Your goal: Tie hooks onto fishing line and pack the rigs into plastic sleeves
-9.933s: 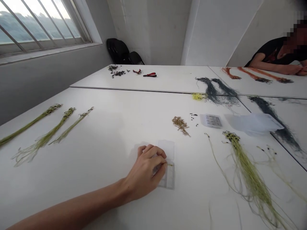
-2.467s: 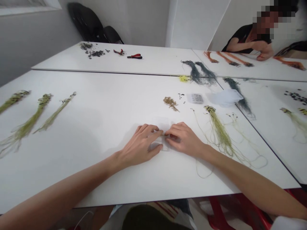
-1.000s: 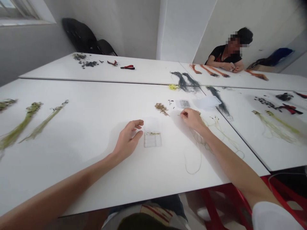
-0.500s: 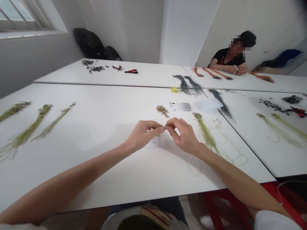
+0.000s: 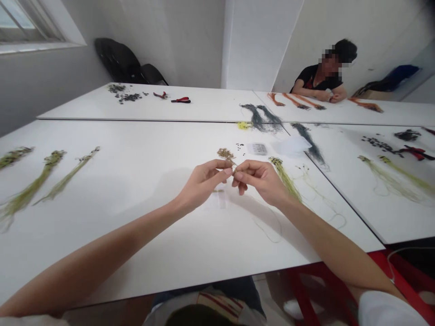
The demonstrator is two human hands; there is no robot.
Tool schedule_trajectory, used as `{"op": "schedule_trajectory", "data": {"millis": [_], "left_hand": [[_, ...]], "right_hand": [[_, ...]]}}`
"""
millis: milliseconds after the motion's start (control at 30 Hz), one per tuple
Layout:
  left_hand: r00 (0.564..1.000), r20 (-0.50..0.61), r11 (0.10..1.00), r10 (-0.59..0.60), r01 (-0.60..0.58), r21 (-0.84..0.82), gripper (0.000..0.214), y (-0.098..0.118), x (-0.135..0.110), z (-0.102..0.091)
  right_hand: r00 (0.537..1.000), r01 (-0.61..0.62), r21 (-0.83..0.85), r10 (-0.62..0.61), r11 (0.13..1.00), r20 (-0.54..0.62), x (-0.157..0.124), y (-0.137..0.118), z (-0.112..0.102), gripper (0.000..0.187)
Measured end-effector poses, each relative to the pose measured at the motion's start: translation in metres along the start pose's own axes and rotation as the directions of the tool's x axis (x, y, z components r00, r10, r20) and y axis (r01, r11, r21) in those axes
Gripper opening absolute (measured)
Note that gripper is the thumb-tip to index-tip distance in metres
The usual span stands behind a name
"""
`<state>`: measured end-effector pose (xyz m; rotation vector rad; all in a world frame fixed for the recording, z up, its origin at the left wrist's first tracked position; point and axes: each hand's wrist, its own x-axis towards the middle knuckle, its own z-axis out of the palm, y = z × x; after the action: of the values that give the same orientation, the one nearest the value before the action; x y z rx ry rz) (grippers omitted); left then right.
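Note:
My left hand (image 5: 203,184) and my right hand (image 5: 263,181) meet fingertip to fingertip over the white table (image 5: 142,253). Both are closed in a pinch. A thin yellow-green cord (image 5: 279,224) trails from under my right hand and curves across the tabletop. Whatever tiny piece lies between my left fingertips is too small to make out. Just beyond my fingers is a heap of small tan pieces (image 5: 224,153). Below my hands lies a clear plastic box (image 5: 220,200), partly covered by them. A bundle of yellow-green cords (image 5: 283,176) passes partly behind my right wrist.
A small clear case (image 5: 259,148) and a translucent bag (image 5: 294,145) lie ahead. More cord bundles (image 5: 50,170) are at the left. Dark grey-green bundles (image 5: 258,118), red-handled pliers (image 5: 181,100) and black bits (image 5: 129,97) lie farther back. A person (image 5: 321,83) sits across, near orange bundles (image 5: 299,101).
My right hand has turned, its lower fingers now curled beneath the pinch. Both hands have risen slightly in view. The trailing cord shows a longer stretch. The whole view has shifted a little.

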<state>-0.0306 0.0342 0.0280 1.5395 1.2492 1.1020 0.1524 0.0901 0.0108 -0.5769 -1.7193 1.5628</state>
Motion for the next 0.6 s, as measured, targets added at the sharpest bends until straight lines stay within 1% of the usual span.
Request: {"op": "schedule_trajectory", "data": {"millis": [67,100,133,200,267,333,400,467,533,600], "left_hand": [[0.992,0.121,0.989,-0.022,0.039,-0.144,0.033,-0.003,0.000,0.006],[0.981,0.191,0.978,-0.032,0.070,-0.194,0.034,-0.004,0.000,0.009],[0.966,0.255,0.968,-0.049,0.109,-0.226,0.034,-0.006,0.000,0.012],[0.936,0.339,0.951,-0.095,0.186,-0.247,0.034,-0.010,-0.003,0.017],[0.906,0.402,0.945,-0.130,0.236,-0.226,0.031,-0.013,-0.009,0.019],[0.859,0.489,0.943,-0.151,0.274,-0.190,0.030,-0.015,-0.018,0.021],[0.784,0.594,0.933,-0.181,0.327,-0.147,0.030,-0.016,-0.030,0.020],[0.716,0.665,0.928,-0.214,0.362,-0.092,0.028,-0.014,-0.041,0.019],[0.681,0.690,0.938,-0.246,0.348,-0.009,0.026,-0.012,-0.049,0.018],[0.670,0.693,0.945,-0.268,0.323,0.054,0.025,-0.011,-0.053,0.019]], "right_hand": [[0.998,0.018,0.048,-0.016,0.999,-0.056,0.001,-0.002,-0.003,0.020],[0.997,0.024,0.068,-0.018,0.997,-0.079,0.002,-0.003,-0.005,0.020],[0.995,0.029,0.085,-0.020,0.996,-0.102,0.002,-0.004,-0.007,0.020],[0.987,0.048,0.105,-0.030,0.993,-0.160,0.005,-0.004,-0.013,0.020],[0.969,0.080,0.110,-0.052,0.991,-0.243,0.009,-0.002,-0.023,0.018],[0.935,0.123,0.102,-0.081,0.987,-0.345,0.014,0.001,-0.036,0.016],[0.895,0.155,0.087,-0.103,0.984,-0.434,0.019,0.004,-0.050,0.014],[0.853,0.178,0.083,-0.112,0.980,-0.509,0.024,0.008,-0.063,0.013],[0.821,0.193,0.082,-0.115,0.978,-0.560,0.027,0.012,-0.073,0.013],[0.802,0.196,0.084,-0.110,0.977,-0.587,0.029,0.015,-0.082,0.015]]}}
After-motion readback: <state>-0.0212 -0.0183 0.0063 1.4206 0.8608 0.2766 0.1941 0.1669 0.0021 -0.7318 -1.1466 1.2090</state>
